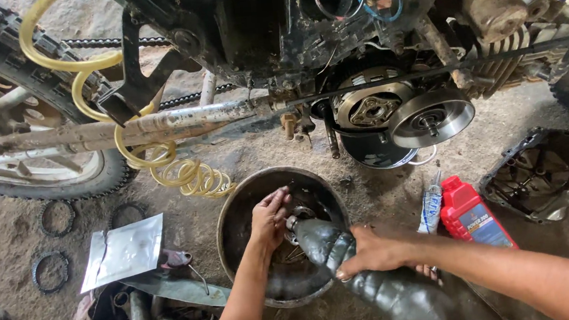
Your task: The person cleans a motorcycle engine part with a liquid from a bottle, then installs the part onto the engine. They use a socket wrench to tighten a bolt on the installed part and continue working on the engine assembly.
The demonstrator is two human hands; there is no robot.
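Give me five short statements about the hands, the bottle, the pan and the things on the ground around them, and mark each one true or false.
1. The right hand grips a dark plastic bottle tipped toward the round metal pan. True.
2. The left hand rests outside the pan on the ground. False: it reaches into the pan, by the bottle's mouth.
3. A red oil bottle stands on the ground, right of the pan. True.
4. The coiled yellow hose lies inside the pan. False: it hangs beside the exhaust pipe, left of and above the pan.
5. The removed engine cover lies at the far right. True.
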